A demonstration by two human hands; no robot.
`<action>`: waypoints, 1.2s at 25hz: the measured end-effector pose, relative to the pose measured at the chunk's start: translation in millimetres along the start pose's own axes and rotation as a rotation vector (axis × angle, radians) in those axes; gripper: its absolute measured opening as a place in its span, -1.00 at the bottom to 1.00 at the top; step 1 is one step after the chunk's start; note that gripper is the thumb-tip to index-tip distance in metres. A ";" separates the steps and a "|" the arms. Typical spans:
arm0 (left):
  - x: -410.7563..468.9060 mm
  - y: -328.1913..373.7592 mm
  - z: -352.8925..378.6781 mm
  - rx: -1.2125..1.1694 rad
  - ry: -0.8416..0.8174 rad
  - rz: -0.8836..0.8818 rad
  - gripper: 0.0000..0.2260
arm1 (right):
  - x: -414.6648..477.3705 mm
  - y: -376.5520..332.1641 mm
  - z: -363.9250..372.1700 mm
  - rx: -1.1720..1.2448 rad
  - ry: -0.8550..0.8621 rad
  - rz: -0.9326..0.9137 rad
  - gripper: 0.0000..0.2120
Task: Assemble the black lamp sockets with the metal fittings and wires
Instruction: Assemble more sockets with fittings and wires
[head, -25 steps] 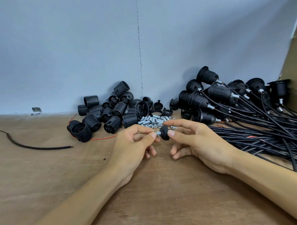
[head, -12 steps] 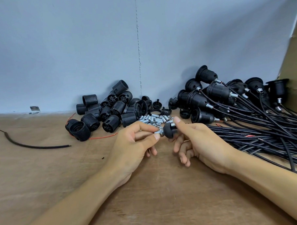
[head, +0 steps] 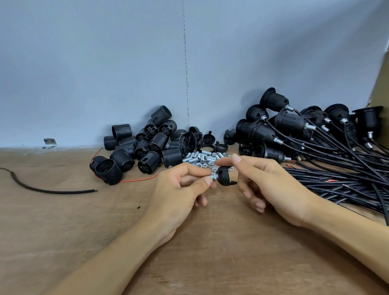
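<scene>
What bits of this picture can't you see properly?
1. The metal fitting: head view; the left hand pinches it and covers most of it, so only the nut end shows.
2. The black cap: head view; its far side is hidden, and whether the right hand touches it is unclear.
3. The wires: head view; cut off by the right edge.
4. The loose metal pieces: head view; too small to count.

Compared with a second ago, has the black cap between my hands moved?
Yes, slightly. The black cap, on the metal fitting the left hand pinches, has shifted right, toward the wired sockets, which have not moved.
</scene>
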State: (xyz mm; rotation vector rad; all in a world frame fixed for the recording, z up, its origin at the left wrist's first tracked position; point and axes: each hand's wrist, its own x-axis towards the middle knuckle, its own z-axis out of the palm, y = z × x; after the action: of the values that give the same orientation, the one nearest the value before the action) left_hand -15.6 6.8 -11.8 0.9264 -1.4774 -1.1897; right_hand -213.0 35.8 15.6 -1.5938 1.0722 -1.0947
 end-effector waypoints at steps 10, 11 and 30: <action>2.5 -2.3 -1.8 -0.045 0.068 -0.009 -0.93 | -3.3 -0.4 -1.8 -0.140 -0.133 0.033 -0.51; 2.8 -2.5 -1.9 -0.039 0.067 -0.012 -0.93 | -4.4 -1.5 -0.5 -0.103 -0.163 0.013 -0.59; 2.8 -2.6 -2.3 -0.047 0.049 -0.022 -0.92 | -4.0 -2.6 -3.8 -0.110 -0.184 0.001 -0.59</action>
State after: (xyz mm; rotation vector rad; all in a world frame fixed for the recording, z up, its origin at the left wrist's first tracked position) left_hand -14.0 3.0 -13.6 0.9363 -1.3981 -1.2043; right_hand -217.1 39.4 18.1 -1.7443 1.0240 -0.8822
